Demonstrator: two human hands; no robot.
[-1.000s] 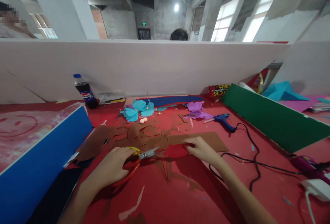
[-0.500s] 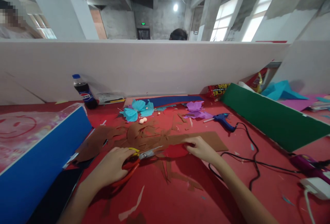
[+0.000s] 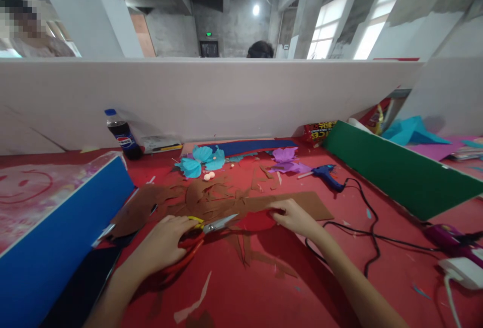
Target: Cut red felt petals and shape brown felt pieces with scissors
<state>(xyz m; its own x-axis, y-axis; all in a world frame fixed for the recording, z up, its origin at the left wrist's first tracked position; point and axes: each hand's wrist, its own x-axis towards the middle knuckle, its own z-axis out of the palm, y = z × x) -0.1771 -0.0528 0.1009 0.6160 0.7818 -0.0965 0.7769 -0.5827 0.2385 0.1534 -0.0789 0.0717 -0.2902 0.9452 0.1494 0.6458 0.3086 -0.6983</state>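
My left hand (image 3: 171,240) is wrapped round the handles of scissors (image 3: 219,224) with yellow and red grips, their blades pointing right and pressed together. A small bright red piece (image 3: 258,221), apparently paper, lies between the blade tips and my right hand (image 3: 294,217). Thumb and forefinger of that hand are pinched at the red piece's right end; the exact grip is partly hidden. Just behind it stretches a long brown sheet (image 3: 309,205). Brown offcuts (image 3: 215,197) are heaped beyond the scissors, and several thin strips (image 3: 245,247) lie in front.
A blue glue gun (image 3: 328,177) trails a black cord (image 3: 372,217) on the right. Blue (image 3: 75,207) and green (image 3: 400,169) boards stand at the sides. Further back are a cola bottle (image 3: 124,134), turquoise paper petals (image 3: 202,157) and purple ones (image 3: 286,157). A white partition (image 3: 226,99) runs behind.
The scissor blades have come together from slightly apart. My hands stay nearly in place. Beyond the partition, a person at the left has shifted further into view.
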